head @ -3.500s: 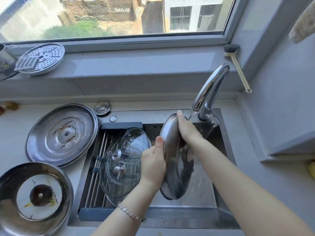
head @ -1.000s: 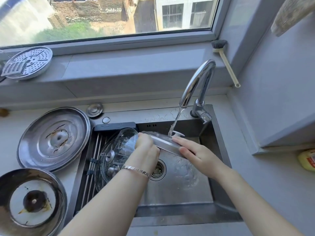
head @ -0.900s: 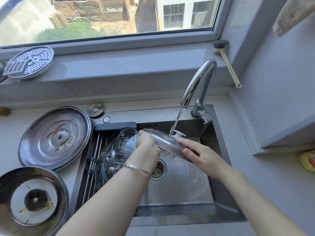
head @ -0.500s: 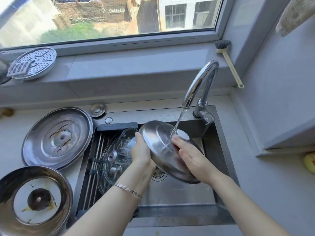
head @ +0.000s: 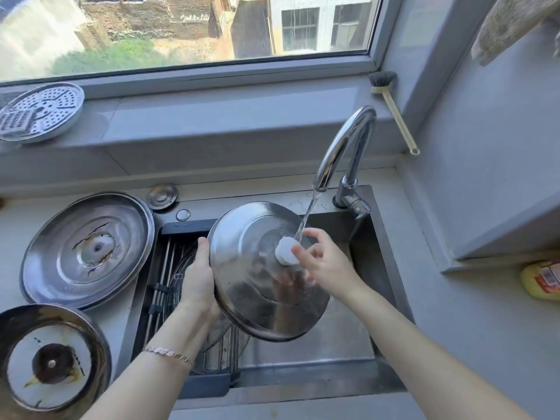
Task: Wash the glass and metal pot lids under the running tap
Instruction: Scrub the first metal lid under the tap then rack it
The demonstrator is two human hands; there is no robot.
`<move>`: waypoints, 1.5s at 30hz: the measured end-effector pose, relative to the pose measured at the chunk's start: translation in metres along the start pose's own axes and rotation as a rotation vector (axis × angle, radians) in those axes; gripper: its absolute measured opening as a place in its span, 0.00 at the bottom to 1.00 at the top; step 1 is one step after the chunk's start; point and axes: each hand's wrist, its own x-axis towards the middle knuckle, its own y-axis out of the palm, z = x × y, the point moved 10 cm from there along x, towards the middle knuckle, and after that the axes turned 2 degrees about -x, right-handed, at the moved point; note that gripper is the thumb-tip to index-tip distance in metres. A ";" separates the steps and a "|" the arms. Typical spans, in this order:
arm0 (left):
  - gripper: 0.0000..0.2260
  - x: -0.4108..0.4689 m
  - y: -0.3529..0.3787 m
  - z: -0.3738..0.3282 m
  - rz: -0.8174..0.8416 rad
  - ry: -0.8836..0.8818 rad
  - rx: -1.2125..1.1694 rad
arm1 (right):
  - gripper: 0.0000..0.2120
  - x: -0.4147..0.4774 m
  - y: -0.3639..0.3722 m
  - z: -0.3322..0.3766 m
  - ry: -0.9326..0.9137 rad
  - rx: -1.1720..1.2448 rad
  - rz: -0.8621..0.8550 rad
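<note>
A steel pot lid with a white knob is tilted up over the sink, its top facing me. My left hand grips its left rim. My right hand has its fingers on the knob, under the water stream falling from the chrome tap. Glass lids lie on the drying rack in the sink's left half, mostly hidden behind my left hand and the steel lid.
A large steel lid and a steel pot sit on the counter at left. A small metal cap lies behind the sink. A perforated steamer plate rests on the windowsill, a brush leans at right, a yellow bottle lies far right.
The steel lid went from edge-on to flat under the stream, then tilted up with its top towards me. My right hand moved from the rim onto the knob.
</note>
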 end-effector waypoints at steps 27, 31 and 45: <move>0.24 -0.004 0.030 0.022 0.058 -0.043 -0.067 | 0.22 -0.014 -0.030 -0.124 0.653 0.431 -0.207; 0.17 -0.010 0.036 0.061 0.071 -0.159 -0.011 | 0.18 -0.010 -0.083 -0.108 0.495 0.376 -0.380; 0.20 -0.022 0.027 0.064 0.175 -0.193 -0.255 | 0.09 -0.013 -0.091 -0.069 0.145 0.210 -0.258</move>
